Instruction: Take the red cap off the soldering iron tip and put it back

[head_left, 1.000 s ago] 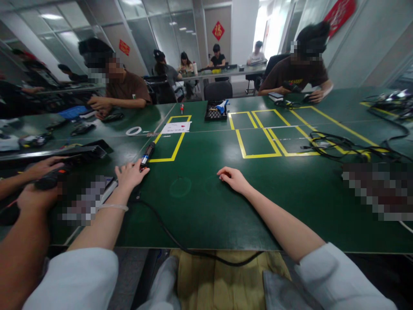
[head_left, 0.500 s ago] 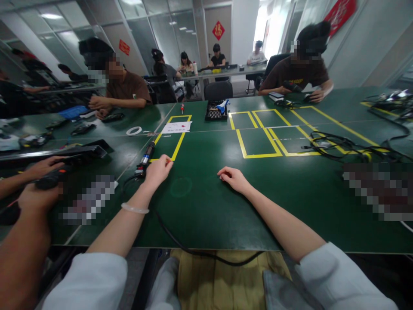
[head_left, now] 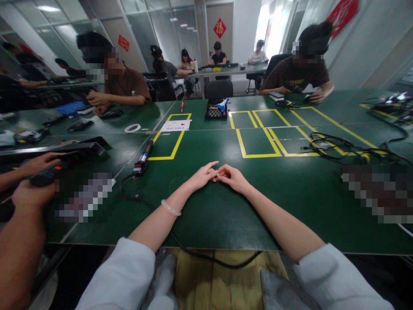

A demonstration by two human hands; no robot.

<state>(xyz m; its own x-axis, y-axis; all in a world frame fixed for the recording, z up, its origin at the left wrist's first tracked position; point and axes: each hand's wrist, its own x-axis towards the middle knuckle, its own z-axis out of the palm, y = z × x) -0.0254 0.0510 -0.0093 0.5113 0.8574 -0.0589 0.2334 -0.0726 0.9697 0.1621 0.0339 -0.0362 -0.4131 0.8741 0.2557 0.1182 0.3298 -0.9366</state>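
Note:
My left hand (head_left: 204, 175), with a pale bangle (head_left: 171, 208) on its forearm, meets my right hand (head_left: 235, 177) just above the green table (head_left: 206, 219). The left index finger points outward while its thumb and other fingers curl in. On the right, thumb and fingers are pinched together, touching the left fingertips. Something small may be between them, but I cannot make it out. Left of both hands lies a cylindrical electric screwdriver (head_left: 142, 160), its black cord (head_left: 206, 257) looping over the table's near edge.
Yellow tape outlines (head_left: 261, 156) mark the table. A paper sheet (head_left: 176, 125), a white tape roll (head_left: 132, 128) and a black tray (head_left: 215, 113) stand farther back. Black cables (head_left: 325, 144) coil at right. A co-worker's hands (head_left: 32, 189) hold a dark tool at left.
My left hand has moved right, away from beside the screwdriver, to meet my right hand. Its index finger has stretched out. The right hand has stayed nearly in place.

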